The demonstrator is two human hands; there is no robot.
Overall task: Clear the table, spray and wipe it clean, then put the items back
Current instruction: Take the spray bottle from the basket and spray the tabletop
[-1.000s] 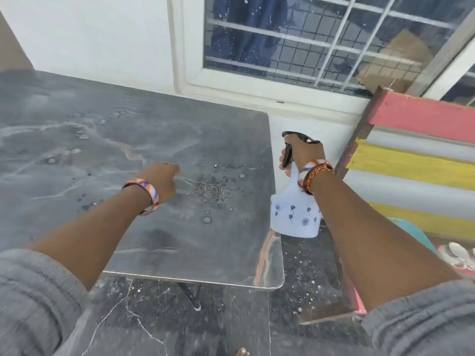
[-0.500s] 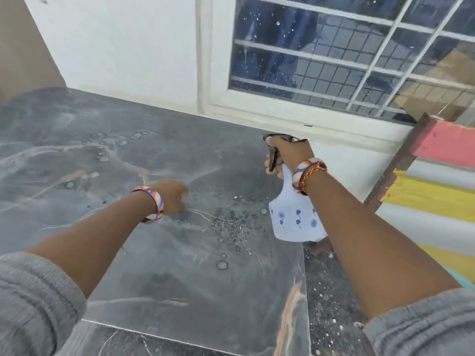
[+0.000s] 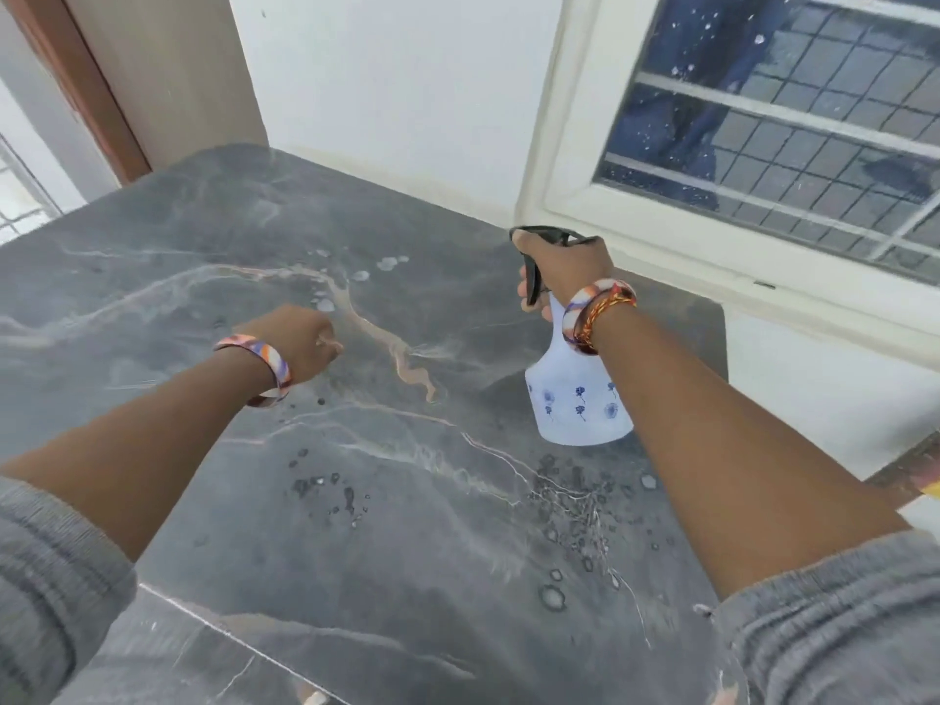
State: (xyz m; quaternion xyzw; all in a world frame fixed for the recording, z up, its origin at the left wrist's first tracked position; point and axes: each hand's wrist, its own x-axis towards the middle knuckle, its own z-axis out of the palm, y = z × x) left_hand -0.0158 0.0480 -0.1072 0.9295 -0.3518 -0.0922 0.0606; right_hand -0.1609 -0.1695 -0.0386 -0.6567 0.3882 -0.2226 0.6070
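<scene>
Your right hand (image 3: 562,269) grips the black trigger head of the white flower-printed spray bottle (image 3: 577,399), held above the right part of the grey marble table (image 3: 203,256); your wrist hides the bottle's neck. Your left hand (image 3: 297,343) hovers over the tabletop with fingers curled under, out of sight. Water droplets (image 3: 564,506) bead near the front edge.

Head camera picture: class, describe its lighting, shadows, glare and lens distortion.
Head view: soft, even daylight; the spray bottle in the right hand casts only a faint shadow on the marble table; droplets glint slightly; wide-angle bending curves the window frame; left hand slightly soft.
</scene>
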